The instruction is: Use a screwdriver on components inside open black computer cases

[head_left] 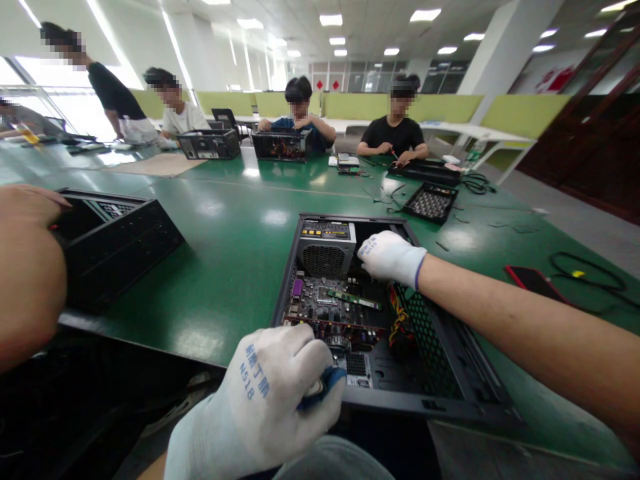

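Note:
An open black computer case (480, 373) lies on the green table in front of me. Inside it are a power supply (327, 257) at the upper left, a motherboard (313, 303) and a green memory stick (355, 299) lying across the board. My left hand (280, 393), in a white glove, is closed on a blue cloth (333, 383) at the near left edge of the case. My right hand (387, 257), also gloved, reaches into the case just right of the power supply; its fingertips are partly hidden there. Yellow, red and black cables (399, 310) hang below it.
At the left, a person's arm (30, 267) reaches to another black case (120, 247). A black tray (431, 202) stands beyond my case. To the right lie a red-edged phone (535, 281) and a black cable (590, 277). Several people work across the table.

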`<state>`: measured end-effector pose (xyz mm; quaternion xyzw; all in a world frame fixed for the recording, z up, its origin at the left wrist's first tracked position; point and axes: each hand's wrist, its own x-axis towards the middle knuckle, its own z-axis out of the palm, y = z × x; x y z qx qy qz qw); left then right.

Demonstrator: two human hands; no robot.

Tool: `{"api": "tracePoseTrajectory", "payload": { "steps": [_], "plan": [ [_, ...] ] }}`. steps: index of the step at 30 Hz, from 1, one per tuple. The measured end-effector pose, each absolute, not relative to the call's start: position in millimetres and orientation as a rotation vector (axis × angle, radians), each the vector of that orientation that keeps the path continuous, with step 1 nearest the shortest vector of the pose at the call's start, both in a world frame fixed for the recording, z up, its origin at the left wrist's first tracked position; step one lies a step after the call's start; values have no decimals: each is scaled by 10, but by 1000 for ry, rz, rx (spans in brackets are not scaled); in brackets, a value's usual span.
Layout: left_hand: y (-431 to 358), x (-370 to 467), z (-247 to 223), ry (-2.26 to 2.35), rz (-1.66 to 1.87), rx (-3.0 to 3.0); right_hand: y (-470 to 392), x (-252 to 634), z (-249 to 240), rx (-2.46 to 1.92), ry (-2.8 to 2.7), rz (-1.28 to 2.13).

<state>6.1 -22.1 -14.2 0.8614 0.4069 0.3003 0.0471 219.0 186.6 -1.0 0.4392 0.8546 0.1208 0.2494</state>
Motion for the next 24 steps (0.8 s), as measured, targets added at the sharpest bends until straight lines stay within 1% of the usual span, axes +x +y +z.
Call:
{"api": "tracePoseTrajectory", "payload": {
  "steps": [5,9,15,19,24],
  "plan": [
    [-226,67,-144,1268,886,2661,1699,2268,64,1179,2427,343],
    [-219,70,-159,1277,865,2681,1485,2218,50,1006,2384,165],
    [-213,73,-175,1282,884,2675,1390,2072,-163,806,2215,-72],
    [-220,73,-177,1277,912,2664,1426,2061,-235,738,2162,-105],
    [-222,74,-162,1272,915,2652,1417,2086,-209,749,2183,-116]
  ]
}}
